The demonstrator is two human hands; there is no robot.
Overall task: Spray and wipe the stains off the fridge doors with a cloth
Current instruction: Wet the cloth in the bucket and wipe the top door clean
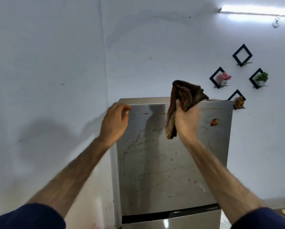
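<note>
1. honestly this looks like the early part of the job. the upper fridge door (171, 162) is covered in thin reddish-brown streaks and drips, from near the top edge down to the gap above the lower door (179, 222).
2. right hand (186, 123) grips a bunched brown cloth (183, 100), fingers curled round it. the cloth is held up at the top edge of the fridge, part of it poking above the top and part hanging down in front of the door. can't tell if it's actually pressed on the metal or just in front of it, the shot is a bit blurry.
3. left hand (115, 123) is up by the top left corner of the door, fingers loosely curled and holding nothing as far as i can see. might be touching the door edge, can't say for sure.
4. no spray bottle anywhere in view, so no idea if spraying is done. the door doesn't look obviously wet either.
5. there's a red and yellow blob (214, 122) on the upper right of the door, could be a sticker or a magnet, not a stain i think.
6. my guess at what's left: pretty much all the wiping on the upper door, then the lower one, which is only barely in frame so i can't judge its state.
</note>
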